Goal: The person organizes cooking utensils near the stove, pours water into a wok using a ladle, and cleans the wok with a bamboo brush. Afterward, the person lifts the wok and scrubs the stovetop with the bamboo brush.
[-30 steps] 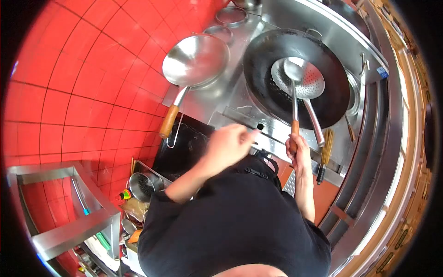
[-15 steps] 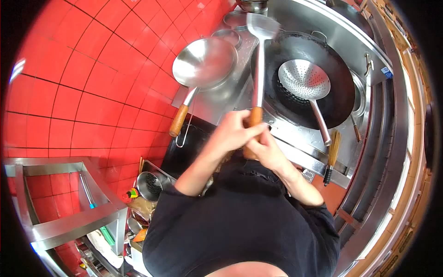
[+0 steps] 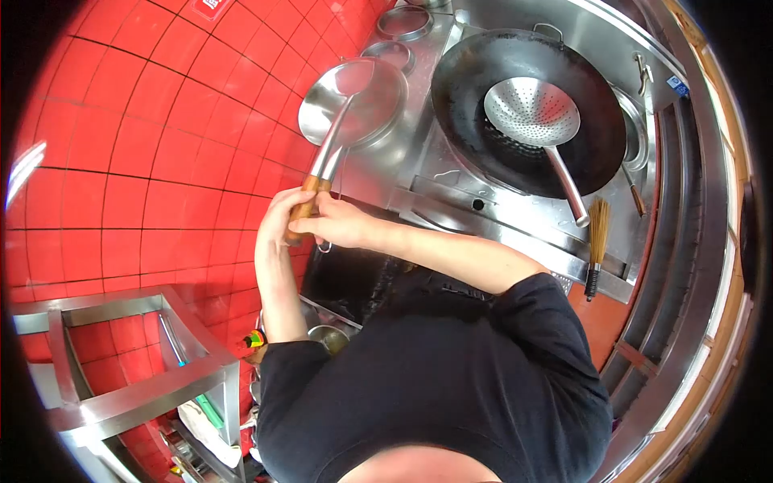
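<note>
My left hand (image 3: 279, 216) is closed around the wooden handle end of a long metal wok spatula (image 3: 331, 138), at the left by the red wall. From the other side, my right hand (image 3: 342, 222) is closed on the same handle, its arm reaching across my body. The spatula's blade lies over the bowl of a wide metal ladle (image 3: 318, 105). That ladle's wooden handle runs alongside the spatula's, partly hidden by my fingers, so I cannot tell whether either hand also touches it. A thin wire loop (image 3: 324, 247) shows below my hands.
A large black wok (image 3: 459, 88) sits on the steel stove, with a perforated strainer (image 3: 532, 113) inside it. Right of it lies a bamboo brush (image 3: 597, 233). Round metal containers (image 3: 404, 24) stand at the back. A steel rack (image 3: 153, 386) is at lower left.
Both hands have swung left with the spatula, from in front of the wok to beside the ladle's handle. The spatula's blade has come down over the ladle's bowl.
</note>
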Demonstrator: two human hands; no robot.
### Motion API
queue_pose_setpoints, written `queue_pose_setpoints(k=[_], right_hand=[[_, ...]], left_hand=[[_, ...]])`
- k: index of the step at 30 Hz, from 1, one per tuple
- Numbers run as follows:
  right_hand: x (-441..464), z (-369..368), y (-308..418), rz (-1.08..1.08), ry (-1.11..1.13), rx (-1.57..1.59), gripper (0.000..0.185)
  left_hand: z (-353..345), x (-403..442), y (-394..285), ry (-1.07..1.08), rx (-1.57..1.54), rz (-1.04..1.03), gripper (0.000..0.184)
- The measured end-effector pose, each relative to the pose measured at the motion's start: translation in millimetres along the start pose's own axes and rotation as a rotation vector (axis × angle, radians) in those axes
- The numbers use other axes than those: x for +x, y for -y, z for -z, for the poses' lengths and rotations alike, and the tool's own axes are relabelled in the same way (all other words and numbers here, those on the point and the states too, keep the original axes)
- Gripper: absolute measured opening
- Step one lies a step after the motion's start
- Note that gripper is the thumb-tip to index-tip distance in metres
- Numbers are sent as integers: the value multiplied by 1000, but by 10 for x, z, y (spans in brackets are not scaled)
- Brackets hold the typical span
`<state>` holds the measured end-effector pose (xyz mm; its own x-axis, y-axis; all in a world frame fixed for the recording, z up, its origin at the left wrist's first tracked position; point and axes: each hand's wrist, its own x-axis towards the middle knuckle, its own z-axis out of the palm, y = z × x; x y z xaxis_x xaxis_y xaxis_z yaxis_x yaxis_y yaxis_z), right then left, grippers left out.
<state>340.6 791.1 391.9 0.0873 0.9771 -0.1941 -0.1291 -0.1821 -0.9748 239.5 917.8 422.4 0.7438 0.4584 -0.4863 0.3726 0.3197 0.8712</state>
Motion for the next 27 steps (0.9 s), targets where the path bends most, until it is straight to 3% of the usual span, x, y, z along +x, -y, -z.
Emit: queue_pose_setpoints(k=[2, 3, 6, 11, 14, 16, 18, 22, 25, 27], right_hand=[[60, -31, -41, 32, 14, -6, 46], [100, -59, -116, 256, -55, -42, 43], [-148, 151, -49, 98, -55, -284, 38], [-976, 1005, 90, 268, -526, -134, 29], [-1727, 1624, 344, 66, -1055, -224, 25], [-2156, 1934, 194, 138, -1298, -109, 25], [-2597, 2220, -17, 35, -1457, -259, 27], [-3184, 2491, -615, -335, -1546, -546, 40], [-3313, 2580, -1035, -305, -1370, -577, 45], [-3260, 2529, -963, -449, -1224, -405, 49]], left_hand=[[107, 31, 54, -132, -45, -16, 30], [160, 36, 53, -131, 2, -39, 32], [422, 57, 41, -34, 81, 4, 35], [823, 99, 113, 49, 112, 40, 41], [862, 40, 142, 43, 143, 27, 41], [922, 52, 155, 67, 123, 24, 40], [937, 21, 178, 13, 126, 24, 37], [893, -9, 236, -144, 207, 4, 33], [912, 9, 291, -195, 227, 60, 32], [933, 15, 281, -169, 223, 109, 33]])
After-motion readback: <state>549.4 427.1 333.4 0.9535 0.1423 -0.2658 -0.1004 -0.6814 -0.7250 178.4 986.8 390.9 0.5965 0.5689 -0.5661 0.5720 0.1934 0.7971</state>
